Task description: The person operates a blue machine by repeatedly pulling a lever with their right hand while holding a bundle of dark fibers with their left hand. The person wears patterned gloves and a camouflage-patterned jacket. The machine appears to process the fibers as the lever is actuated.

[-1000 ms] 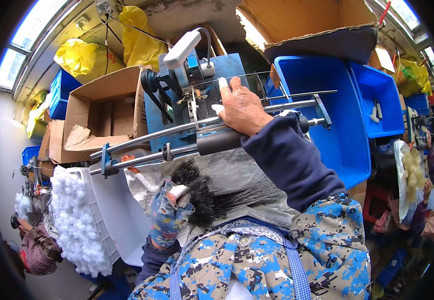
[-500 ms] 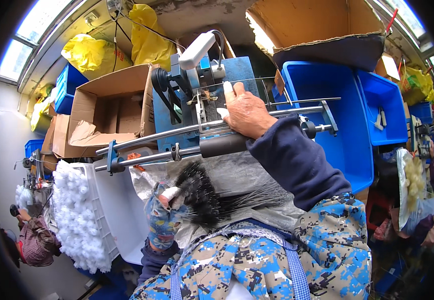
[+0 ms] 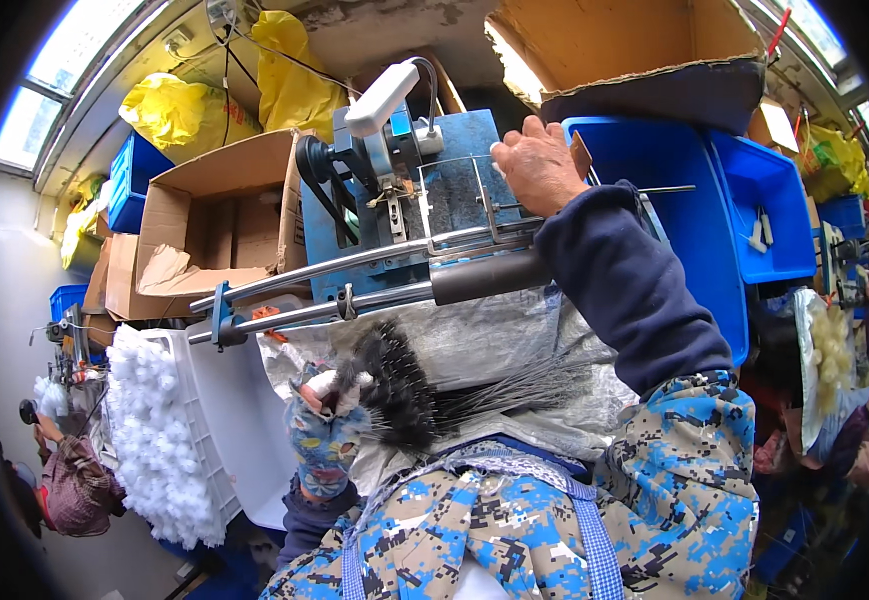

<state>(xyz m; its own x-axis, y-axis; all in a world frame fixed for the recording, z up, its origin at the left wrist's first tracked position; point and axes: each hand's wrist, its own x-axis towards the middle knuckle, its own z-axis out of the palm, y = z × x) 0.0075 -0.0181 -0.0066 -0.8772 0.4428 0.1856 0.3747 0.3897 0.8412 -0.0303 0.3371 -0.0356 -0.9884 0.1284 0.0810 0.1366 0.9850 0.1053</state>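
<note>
My left hand (image 3: pixel 327 405), in a patterned sleeve with white wraps on its fingers, is closed beside a bunch of black bristle brushes (image 3: pixel 395 390). What its fingers hold is hidden. The brushes' thin wire stems (image 3: pixel 525 392) lie to the right across a silvery sheet (image 3: pixel 475 335) on my lap. My right hand (image 3: pixel 540 165) is over the right side of a blue machine (image 3: pixel 460 140), its fingers curled in; I cannot make out what is in them. Below it, a dark grey sleeve (image 3: pixel 490 277) sits on the steel rods (image 3: pixel 385 297), with a bent wire frame (image 3: pixel 485 205) above.
An open cardboard box (image 3: pixel 170 225) stands left of the machine, and blue bins (image 3: pixel 670 240) stand to its right. A white crate (image 3: pixel 200 430) at left bears fluffy white brushes (image 3: pixel 160 440). Other people work at the far left and right edges.
My right hand has moved right and away from me, off the machine's middle. The grey sleeve and wire frame have slid right along the rods. My left hand stays by the brushes.
</note>
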